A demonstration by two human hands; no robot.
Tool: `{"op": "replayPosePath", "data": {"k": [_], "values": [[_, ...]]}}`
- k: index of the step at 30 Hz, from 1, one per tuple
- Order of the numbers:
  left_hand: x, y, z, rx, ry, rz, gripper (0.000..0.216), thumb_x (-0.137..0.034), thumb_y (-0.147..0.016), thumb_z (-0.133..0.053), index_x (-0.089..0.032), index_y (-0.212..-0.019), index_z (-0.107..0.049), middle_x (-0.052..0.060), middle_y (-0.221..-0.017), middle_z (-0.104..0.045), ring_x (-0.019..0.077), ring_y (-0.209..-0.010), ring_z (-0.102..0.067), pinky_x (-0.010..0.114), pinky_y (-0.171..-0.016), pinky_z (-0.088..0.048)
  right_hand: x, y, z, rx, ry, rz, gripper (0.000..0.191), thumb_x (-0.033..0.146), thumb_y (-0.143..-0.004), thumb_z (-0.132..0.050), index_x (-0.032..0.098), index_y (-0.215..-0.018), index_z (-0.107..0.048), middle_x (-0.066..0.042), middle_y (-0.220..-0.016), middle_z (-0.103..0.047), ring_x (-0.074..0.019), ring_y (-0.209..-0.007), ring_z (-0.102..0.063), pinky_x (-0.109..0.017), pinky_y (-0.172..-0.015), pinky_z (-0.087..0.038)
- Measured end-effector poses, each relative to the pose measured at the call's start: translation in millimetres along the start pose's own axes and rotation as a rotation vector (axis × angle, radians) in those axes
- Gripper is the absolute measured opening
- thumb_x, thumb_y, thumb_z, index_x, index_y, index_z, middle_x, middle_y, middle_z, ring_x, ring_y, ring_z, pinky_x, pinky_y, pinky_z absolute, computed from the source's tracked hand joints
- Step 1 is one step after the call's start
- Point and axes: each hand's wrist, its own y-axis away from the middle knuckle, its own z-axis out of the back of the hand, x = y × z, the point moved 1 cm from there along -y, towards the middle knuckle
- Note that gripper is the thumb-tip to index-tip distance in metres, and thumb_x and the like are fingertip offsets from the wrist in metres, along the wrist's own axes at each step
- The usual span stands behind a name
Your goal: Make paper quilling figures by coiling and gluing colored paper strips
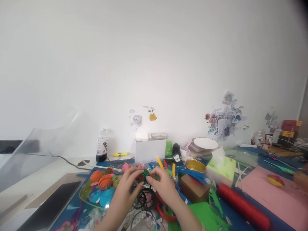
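Observation:
My left hand (pixel 127 187) and my right hand (pixel 161 184) meet over the table, fingers pinched from both sides on a small dark green paper coil (pixel 143 175). A loose tail of the same green strip (pixel 144 200) loops down below the coil between my wrists. Orange and red rolled paper shapes (pixel 102 179) lie just left of my left hand on a blue paper piece (pixel 103 196). Red paper rings (pixel 163 214) sit under my right wrist.
Around the hands: a dark drink bottle (pixel 102 146), a white box (pixel 150 149), a gold tin (pixel 195 166), a brown box (pixel 193 189), a tissue pack (pixel 222 168), a red roll (pixel 244 207), a pink sheet (pixel 276 194), green paper (pixel 204 216), a dark tablet (pixel 50 207).

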Motion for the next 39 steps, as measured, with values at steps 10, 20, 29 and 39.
{"op": "replayPosePath", "data": {"k": [10, 20, 29, 39], "values": [[-12, -3, 8, 0.062, 0.038, 0.103, 0.03, -0.034, -0.074, -0.055, -0.023, -0.101, -0.059, 0.009, -0.106, -0.064, 0.0262, -0.102, -0.057, 0.04, -0.085, -0.047, 4, 4, -1, 0.051, 0.03, 0.067, 0.003, 0.02, -0.07, -0.059, 0.018, -0.073, -0.058, 0.002, -0.07, -0.054, -0.014, -0.07, -0.051, -0.023, -0.062, -0.038], [-1, -10, 11, -0.022, 0.546, 0.503, 0.029, -0.039, -0.064, -0.063, -0.019, -0.086, -0.062, 0.008, -0.099, -0.066, 0.0269, -0.103, -0.057, 0.035, -0.083, -0.048, -3, 0, 4, 0.138, -0.311, -0.08, 0.025, 0.036, -0.074, -0.06, 0.019, -0.093, -0.061, 0.004, -0.065, -0.047, -0.0085, -0.049, -0.048, -0.021, -0.048, -0.037], [-3, -11, 20, -0.09, 0.703, 0.706, 0.049, -0.049, -0.067, -0.06, -0.019, -0.106, -0.054, 0.011, -0.116, -0.057, 0.0287, -0.11, -0.051, 0.039, -0.086, -0.046, -8, -5, 12, 0.062, -0.279, -0.121, 0.036, 0.048, -0.072, -0.059, 0.017, -0.089, -0.06, 0.007, -0.053, -0.041, -0.0069, -0.042, -0.037, -0.02, -0.042, -0.03], [0, -13, 17, 0.069, 0.376, 0.457, 0.028, -0.04, -0.067, -0.057, -0.019, -0.084, -0.064, 0.006, -0.09, -0.068, 0.0249, -0.091, -0.06, 0.034, -0.081, -0.047, -5, -6, 14, 0.111, -0.653, -0.105, 0.026, 0.04, -0.072, -0.063, 0.019, -0.084, -0.053, 0.004, -0.061, -0.059, -0.0011, -0.032, -0.024, -0.021, -0.046, -0.039]]}}
